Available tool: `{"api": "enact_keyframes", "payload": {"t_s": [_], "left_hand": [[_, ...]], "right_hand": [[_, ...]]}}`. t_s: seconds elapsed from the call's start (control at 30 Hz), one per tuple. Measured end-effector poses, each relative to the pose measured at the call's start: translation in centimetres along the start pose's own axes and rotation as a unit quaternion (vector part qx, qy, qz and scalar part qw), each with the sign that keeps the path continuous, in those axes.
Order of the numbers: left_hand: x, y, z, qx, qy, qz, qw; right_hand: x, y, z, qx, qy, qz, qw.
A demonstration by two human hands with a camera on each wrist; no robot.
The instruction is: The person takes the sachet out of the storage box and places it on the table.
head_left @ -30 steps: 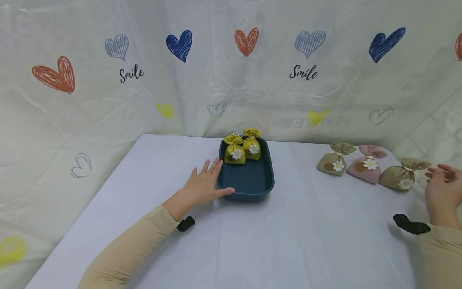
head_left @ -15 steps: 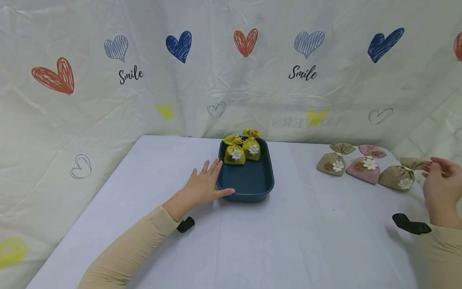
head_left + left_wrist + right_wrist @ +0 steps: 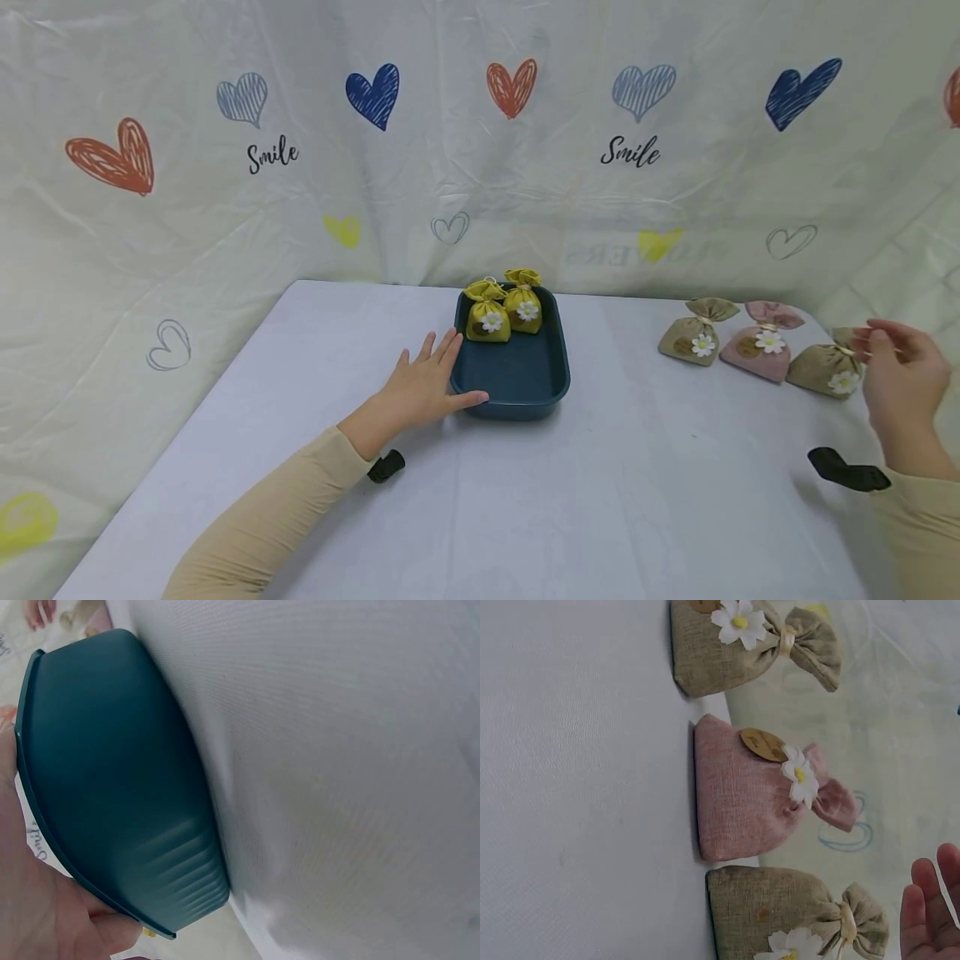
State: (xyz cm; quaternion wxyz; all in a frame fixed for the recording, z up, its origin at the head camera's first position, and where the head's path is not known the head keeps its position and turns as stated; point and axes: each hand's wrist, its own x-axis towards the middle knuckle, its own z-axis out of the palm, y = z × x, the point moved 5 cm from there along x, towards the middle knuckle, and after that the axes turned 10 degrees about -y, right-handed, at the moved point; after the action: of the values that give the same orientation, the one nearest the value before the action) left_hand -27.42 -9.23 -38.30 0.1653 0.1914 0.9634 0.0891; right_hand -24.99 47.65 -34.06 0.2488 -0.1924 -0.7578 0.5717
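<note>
My left hand (image 3: 416, 392) rests along the left rim of a dark teal tray (image 3: 510, 375), fingers straight and spread, thumb over the near corner. Inside the tray, at its far end, stand two yellow drawstring pouches (image 3: 487, 315) with white flowers. On the right, my right hand (image 3: 905, 375) is raised at the tied top of a tan pouch (image 3: 821, 368), overlapping it in the head view. The right wrist view shows the fingers (image 3: 928, 900) loosely extended, apart from that pouch. A pink pouch (image 3: 757, 354) and another tan pouch (image 3: 692, 337) stand to its left.
A white cloth covers the table (image 3: 600, 500). Close behind its far edge hangs a pale curtain (image 3: 555, 167) printed with hearts and "Smile". Black wrist straps (image 3: 847, 471) jut out beside the sleeves.
My right hand has moved left, from beside the rightmost tan pouch to its tied top. The left hand, tray and pouches have stayed put.
</note>
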Motion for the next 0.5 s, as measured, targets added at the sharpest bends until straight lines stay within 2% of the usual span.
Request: {"api": "enact_keyframes", "payload": {"t_s": [0.23, 0.4, 0.5], "left_hand": [[0.0, 0.0, 0.0, -0.001, -0.001, -0.001, 1.0], [0.0, 0.0, -0.1, 0.001, 0.0, -0.001, 1.0], [0.0, 0.0, 0.0, 0.005, 0.001, 0.0, 1.0]], "right_hand": [[-0.3, -1.3, 1.3, 0.009, -0.028, -0.058, 0.9979], [-0.7, -1.8, 2.3, -0.018, -0.053, -0.068, 0.9961], [-1.0, -2.1, 2.8, 0.014, -0.083, -0.077, 0.9934]]}}
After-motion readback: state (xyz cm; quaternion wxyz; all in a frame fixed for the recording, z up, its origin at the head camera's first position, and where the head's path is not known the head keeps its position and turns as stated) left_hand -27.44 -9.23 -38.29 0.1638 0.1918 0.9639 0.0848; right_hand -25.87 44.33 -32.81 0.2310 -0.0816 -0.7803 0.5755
